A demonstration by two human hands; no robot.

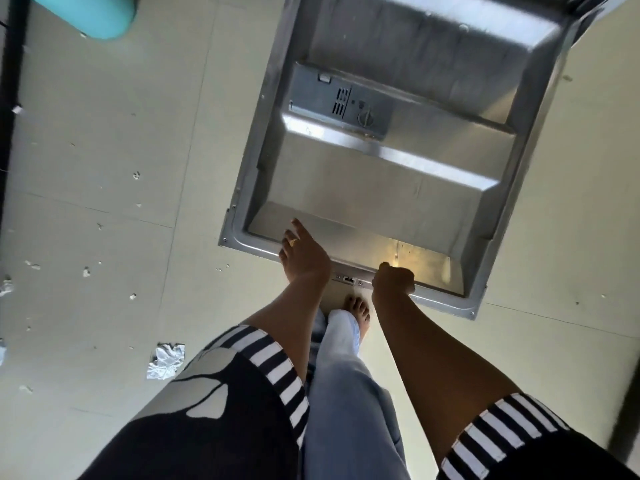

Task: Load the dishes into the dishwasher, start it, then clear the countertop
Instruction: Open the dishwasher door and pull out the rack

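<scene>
Foot: bare foot (358,311) on floor (104,150), just under the door's near rim.
L hand: left hand (304,251) on the rim nr the corner, one digit straight on the inner panel, rest bent over the edge; I read it as a hold.
R hand: right hand (393,280) fisted round same rim, just past latch (348,279).
Door: dishwasher door (381,188) lies open, about flat, out over floor twd me.
Handling: steel, stiff, prob heavy w/ sprung hinge; face looks slick, so I'd hold the rim both sides of latch.
Far: detergent dispenser (341,102) mid-panel; racks, dishes not in view.
</scene>
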